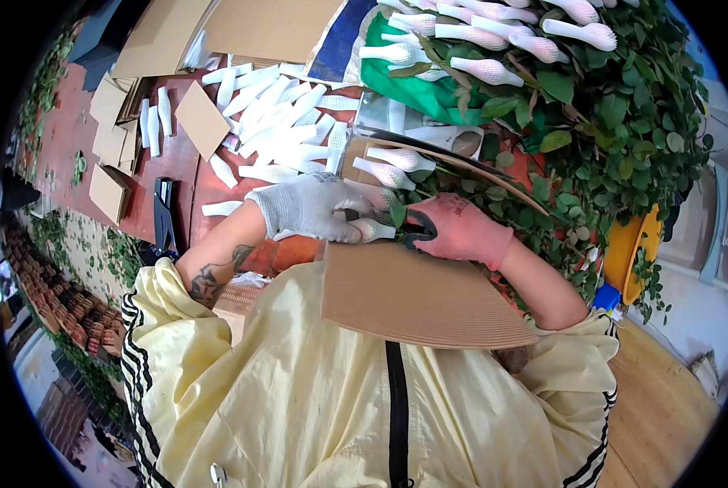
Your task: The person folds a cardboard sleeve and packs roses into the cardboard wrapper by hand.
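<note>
My left hand [311, 210], in a grey glove, is closed around a rose bud [373, 230] wrapped in a white foam net sleeve. My right hand [461, 232], in a red and black glove, pinches at the stem and leaves just right of that bud; its fingertips are partly hidden. Beneath both hands a bent sheet of corrugated cardboard [421, 297] leans against my jacket. More sleeved roses [384, 173] lie just beyond my hands on another cardboard piece [356, 160], with their pinkish buds showing through the netting.
Loose white foam net sleeves [278, 122] are heaped on the red table [181, 159]. A black stapler [165, 213] and small cardboard pieces [202, 119] lie at left. Sleeved roses with long leafy stems [624, 122] are piled at right, near a yellow container [636, 252].
</note>
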Available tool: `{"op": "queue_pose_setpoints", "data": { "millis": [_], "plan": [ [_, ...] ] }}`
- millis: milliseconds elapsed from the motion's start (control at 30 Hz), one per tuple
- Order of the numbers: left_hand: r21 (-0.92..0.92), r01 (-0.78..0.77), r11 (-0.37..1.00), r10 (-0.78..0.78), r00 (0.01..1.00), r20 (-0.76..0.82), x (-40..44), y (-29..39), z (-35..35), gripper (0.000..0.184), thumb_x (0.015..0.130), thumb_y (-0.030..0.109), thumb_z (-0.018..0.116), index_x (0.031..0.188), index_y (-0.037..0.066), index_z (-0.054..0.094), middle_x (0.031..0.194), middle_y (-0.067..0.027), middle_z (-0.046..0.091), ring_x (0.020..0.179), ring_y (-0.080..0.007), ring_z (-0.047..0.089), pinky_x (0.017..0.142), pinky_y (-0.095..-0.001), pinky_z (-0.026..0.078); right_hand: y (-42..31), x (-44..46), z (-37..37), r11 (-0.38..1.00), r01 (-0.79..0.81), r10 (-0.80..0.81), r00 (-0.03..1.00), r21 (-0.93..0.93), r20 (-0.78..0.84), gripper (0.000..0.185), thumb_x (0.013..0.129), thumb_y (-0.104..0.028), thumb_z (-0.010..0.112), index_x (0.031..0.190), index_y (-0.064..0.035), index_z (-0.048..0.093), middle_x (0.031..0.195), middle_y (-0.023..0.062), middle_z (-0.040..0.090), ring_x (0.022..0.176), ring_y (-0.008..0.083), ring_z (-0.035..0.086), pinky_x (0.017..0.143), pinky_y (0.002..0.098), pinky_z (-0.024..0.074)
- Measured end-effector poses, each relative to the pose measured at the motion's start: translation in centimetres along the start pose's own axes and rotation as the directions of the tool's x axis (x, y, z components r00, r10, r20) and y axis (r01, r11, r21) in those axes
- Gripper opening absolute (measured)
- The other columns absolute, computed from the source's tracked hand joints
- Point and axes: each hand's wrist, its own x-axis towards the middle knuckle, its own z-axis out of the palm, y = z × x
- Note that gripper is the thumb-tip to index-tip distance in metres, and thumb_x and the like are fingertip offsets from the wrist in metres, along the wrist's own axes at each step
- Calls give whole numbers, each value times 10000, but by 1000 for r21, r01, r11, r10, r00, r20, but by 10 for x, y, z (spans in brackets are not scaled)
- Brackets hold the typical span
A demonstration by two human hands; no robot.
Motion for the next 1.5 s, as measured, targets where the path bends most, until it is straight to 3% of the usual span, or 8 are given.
{"op": "queue_pose_setpoints", "data": {
  "millis": [200,433,667,933,1133,1200,1300,1500],
  "plan": [
    [-174,-263,949,212,941,-262,-6,-27,6,328,803,142,559,1106,43,634,1069,-145,628,999,-303,588,862,-375,465,-12,15,7,993,-103,84,949,49,303,219,799,-261,567,870,-57,605,829,176,629,791,355,606,716,439,494],
    [284,85,955,-30,981,-193,-3,-32,26,252,798,234,607,989,81,664,942,-110,656,807,-261,635,753,-366,495,-26,0,8,950,-34,105,971,-311,215,222,834,-274,545,868,-59,586,822,143,643,808,311,642,660,435,519],
    [-68,108,992,-109,994,-14,12,-32,21,265,810,247,604,997,68,661,894,-125,669,818,-290,643,754,-369,502,-42,11,-11,943,-163,233,946,-290,226,353,799,-372,614,937,-49,590,854,154,639,818,329,635,716,430,510],
    [413,163,896,-28,949,-313,17,-20,12,198,788,205,590,906,54,638,852,-144,639,818,-332,622,716,-427,488,-28,9,-1,988,-114,136,960,-105,243,346,793,-338,605,970,-42,591,912,155,644,891,315,626,779,438,495],
    [247,266,932,-170,922,-349,26,-21,2,151,747,170,580,849,67,623,826,-134,628,799,-318,618,701,-417,482,-24,7,21,932,-68,134,977,-355,166,318,801,-341,585,991,-87,591,869,119,641,862,285,626,717,422,485],
    [380,14,925,207,819,-535,16,-28,11,172,741,183,597,868,75,637,820,-107,634,767,-295,624,687,-395,489,-23,8,23,919,-47,140,967,-391,212,352,815,-350,568,1062,-100,585,865,112,636,874,277,618,712,416,476],
    [237,179,955,-12,821,-570,-12,-21,8,223,765,266,627,913,101,638,877,-88,644,835,-270,625,728,-399,477,-16,5,31,887,21,103,965,-462,243,307,803,-324,574,1011,-98,575,839,99,631,843,266,618,678,414,462],
    [244,79,967,0,952,-307,-7,-27,30,216,790,306,620,876,107,627,844,-102,612,827,-304,614,724,-425,470,-7,11,35,898,53,40,979,-436,202,298,765,-275,591,1000,-92,569,827,95,628,815,266,622,702,410,466]
  ]
}}
